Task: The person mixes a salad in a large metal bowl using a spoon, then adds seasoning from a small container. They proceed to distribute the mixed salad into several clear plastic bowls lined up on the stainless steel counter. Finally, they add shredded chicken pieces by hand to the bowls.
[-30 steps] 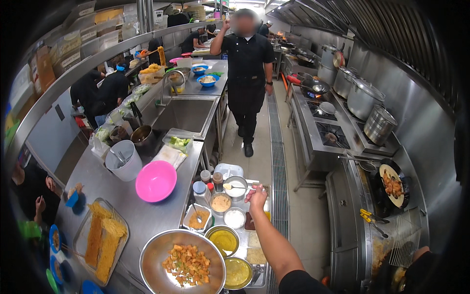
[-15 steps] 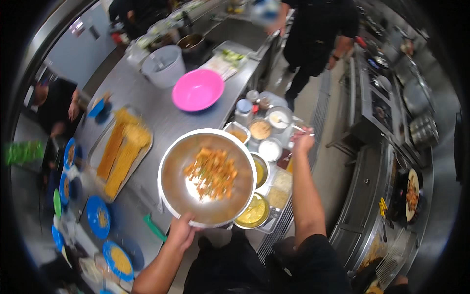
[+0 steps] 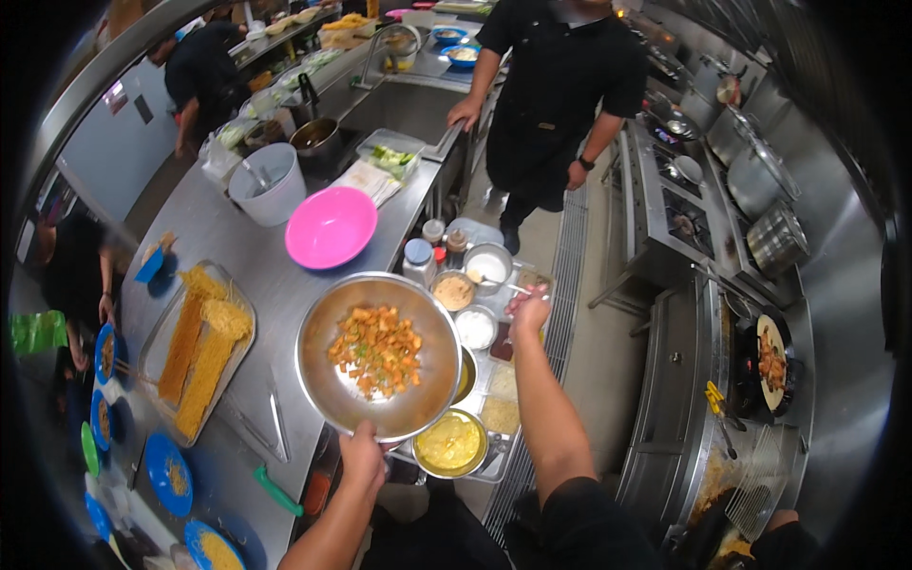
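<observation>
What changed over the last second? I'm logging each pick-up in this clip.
The left hand took hold of the steel mixing bowl of chopped food and lifted it off the counter, over the condiment tubs. The right hand stayed at the tubs. The pink bowl and noodle tray stayed put.

Left of the steel bowl (image 3: 380, 356) a noodle tray (image 3: 195, 347) lies on the counter (image 3: 275, 275), condiment tubs (image 3: 475, 328) to its right, a plastic bowl (image 3: 331, 226) behind it.

Silver bowl (image 3: 328, 380) (orange-and-green food (image 3: 377, 350)), pink bowl (image 3: 331, 226), blue plates (image 3: 169, 473).
</observation>
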`<action>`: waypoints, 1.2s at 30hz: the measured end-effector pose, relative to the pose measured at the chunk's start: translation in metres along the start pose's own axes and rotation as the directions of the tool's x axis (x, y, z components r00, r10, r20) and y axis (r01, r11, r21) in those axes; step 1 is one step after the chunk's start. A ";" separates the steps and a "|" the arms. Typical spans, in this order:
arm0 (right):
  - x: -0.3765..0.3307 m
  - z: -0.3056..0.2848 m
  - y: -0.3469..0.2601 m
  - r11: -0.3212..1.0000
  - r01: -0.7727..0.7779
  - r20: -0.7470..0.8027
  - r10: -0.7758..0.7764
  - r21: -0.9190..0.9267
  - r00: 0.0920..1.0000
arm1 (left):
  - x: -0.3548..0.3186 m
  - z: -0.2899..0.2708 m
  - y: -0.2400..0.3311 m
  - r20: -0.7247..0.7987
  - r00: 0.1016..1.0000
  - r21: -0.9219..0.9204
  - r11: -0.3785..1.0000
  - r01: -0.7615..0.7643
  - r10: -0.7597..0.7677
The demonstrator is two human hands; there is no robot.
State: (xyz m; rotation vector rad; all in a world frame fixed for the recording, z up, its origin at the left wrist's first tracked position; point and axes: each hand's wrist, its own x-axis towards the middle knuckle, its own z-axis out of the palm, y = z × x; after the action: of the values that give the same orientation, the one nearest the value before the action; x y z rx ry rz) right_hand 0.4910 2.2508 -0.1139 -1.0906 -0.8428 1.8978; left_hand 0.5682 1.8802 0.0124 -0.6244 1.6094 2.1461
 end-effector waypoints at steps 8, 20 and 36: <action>-0.001 0.009 0.003 0.999 0.014 0.036 -0.013 -0.032 0.999 | -0.003 -0.021 0.000 0.049 0.998 0.008 1.000 -0.030 0.030; 0.009 0.011 0.034 0.999 -0.043 0.058 0.043 0.004 0.997 | -0.009 -0.036 -0.004 0.035 0.999 0.036 0.999 -0.010 0.008; -0.009 0.023 -0.010 1.000 0.025 0.100 -0.025 0.008 0.995 | 0.000 -0.029 -0.006 -0.002 1.000 0.079 0.997 0.024 -0.024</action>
State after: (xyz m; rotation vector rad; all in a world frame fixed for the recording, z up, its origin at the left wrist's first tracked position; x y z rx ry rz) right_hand 0.4763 2.2444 -0.0924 -0.9832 -0.9004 1.9459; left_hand 0.5750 1.8545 0.0005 -0.6173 1.6699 2.0539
